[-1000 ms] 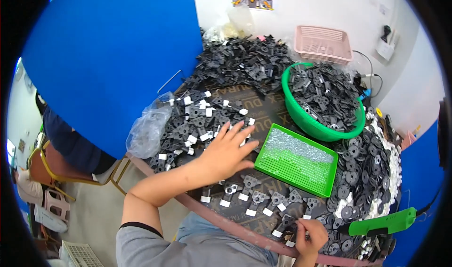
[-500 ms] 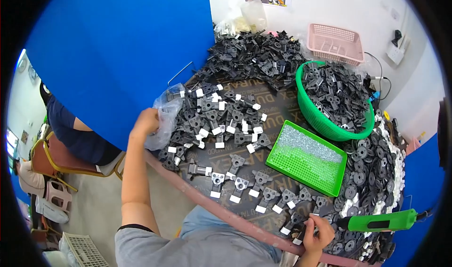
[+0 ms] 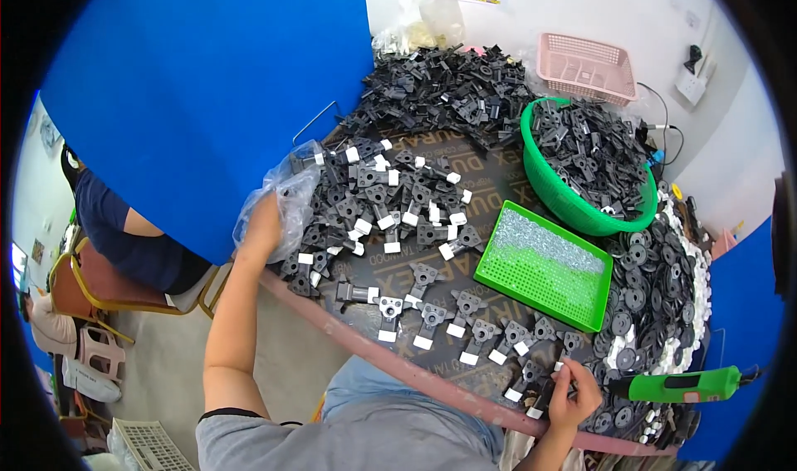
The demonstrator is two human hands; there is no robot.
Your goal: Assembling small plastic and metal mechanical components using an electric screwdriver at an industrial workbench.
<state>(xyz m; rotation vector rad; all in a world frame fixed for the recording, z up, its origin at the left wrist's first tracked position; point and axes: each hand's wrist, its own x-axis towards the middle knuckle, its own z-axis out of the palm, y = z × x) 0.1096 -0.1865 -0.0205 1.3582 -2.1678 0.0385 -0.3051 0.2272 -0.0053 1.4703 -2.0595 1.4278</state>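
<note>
My left hand [image 3: 264, 226] reaches into a clear plastic bag [image 3: 300, 190] at the left edge of the table; the bag hides its fingers. My right hand [image 3: 574, 395] is closed at the near right edge, fingertips pinched together. What they hold, if anything, is too small to make out. Close by the right fingertips lies a black bracket with a white end [image 3: 521, 378]. More such brackets [image 3: 430, 320] lie in a loose row along the near side. Beside the bag is a pile of the same white-ended brackets [image 3: 378, 197].
A green tray [image 3: 531, 292] of small silvery pieces stands right of centre, with a green basket [image 3: 544, 172] of black parts behind it. Black parts [image 3: 448, 93] are heaped at the back. Black discs [image 3: 621, 322] and a green power screwdriver [image 3: 681, 385] are at right. A blue panel [image 3: 207, 81] stands left.
My left hand has gone from the bag's edge into the bag, which now spreads around it. My right hand has shifted slightly right and up, its fingertips still together.
</note>
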